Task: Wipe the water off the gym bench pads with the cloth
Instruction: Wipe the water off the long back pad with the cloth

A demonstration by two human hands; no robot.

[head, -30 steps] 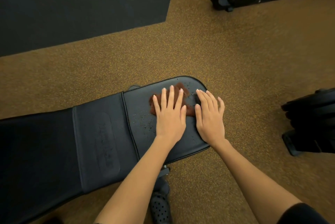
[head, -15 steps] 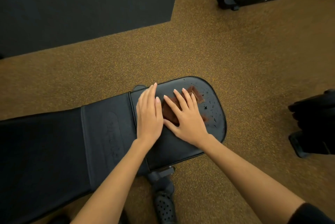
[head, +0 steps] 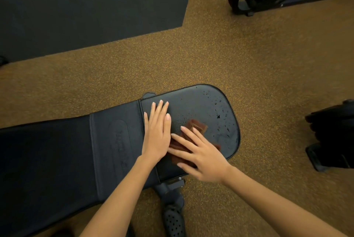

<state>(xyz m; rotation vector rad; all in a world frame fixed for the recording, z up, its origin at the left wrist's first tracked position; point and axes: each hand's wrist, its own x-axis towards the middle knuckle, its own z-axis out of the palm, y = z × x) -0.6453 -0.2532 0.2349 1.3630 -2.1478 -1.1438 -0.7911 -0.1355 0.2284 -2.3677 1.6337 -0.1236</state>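
Mid-wipe: right hand [head: 206, 157], fingers flat, is pressing cloth [head: 197, 128] onto pad [head: 193, 100]; left hand [head: 158, 131] is resting flat, gripping nothing. Droplets [head: 220, 110] at centre-right probably need wiping next.

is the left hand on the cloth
No, the left hand lies flat on the bare seat pad, while the brown cloth sits under the right hand.

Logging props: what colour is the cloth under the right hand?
Reddish brown cloth, seen in the head view.
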